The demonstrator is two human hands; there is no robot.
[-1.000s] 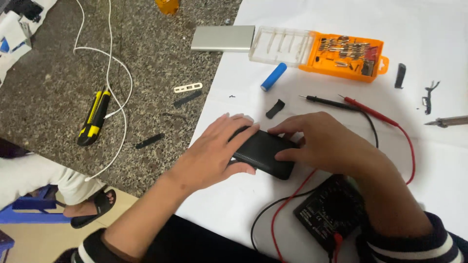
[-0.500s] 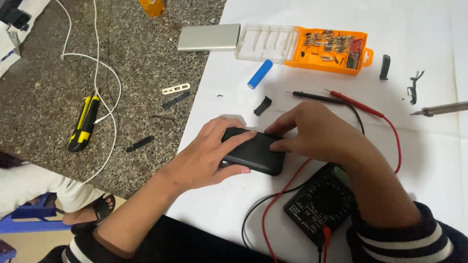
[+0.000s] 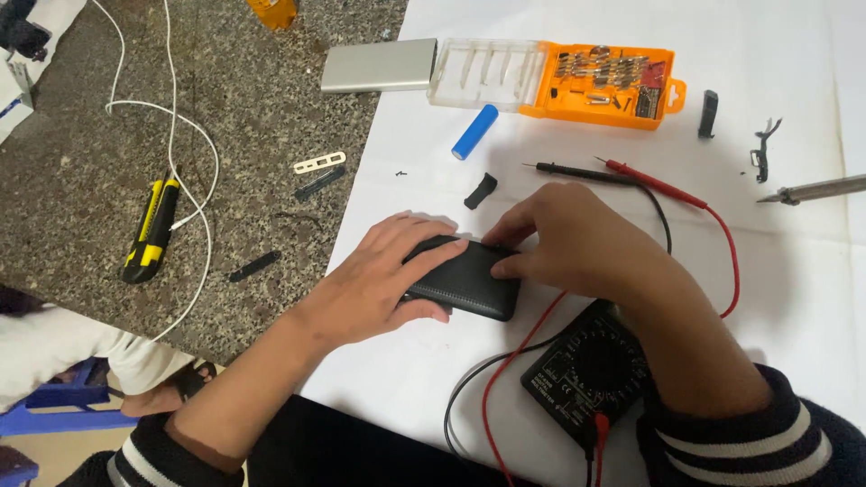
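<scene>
**Both hands clasped on a black case**

Right now the left hand (image 3: 383, 280) lies over the near end of a black, textured, rounded rectangular case (image 3: 469, 280), its grip closed: fingers curl across the top and the thumb tucks under the lower edge. The right hand (image 3: 564, 236) meets it from the other side, its grip closed on the far upper edge of the same case, fingertips (image 3: 502, 268) pressing down on its top. The case rests flat on the white sheet (image 3: 794, 298) that covers this half of the tabletop, directly between the two hands.

Just below the right wrist sits a black multimeter with a round dial (image 3: 586, 374), its red and black leads looping past the case. Beyond the right hand's knuckles lie the black probe (image 3: 577, 171) and the red probe (image 3: 649, 180), side by side. A small black plastic piece (image 3: 481, 190) lies just above the left fingertips, and a blue cylindrical battery cell (image 3: 474, 132) further out. Past those stand an orange screwdriver-bit box with a clear lid (image 3: 604, 83) and a silver flat metal shell (image 3: 379, 65). Well to the right, a soldering iron tip (image 3: 812, 191) points inward.

Out to the left of the left forearm, on bare speckled stone (image 3: 81, 180), lie a yellow-and-black utility knife (image 3: 152, 230) and a white cable (image 3: 194, 180).
</scene>
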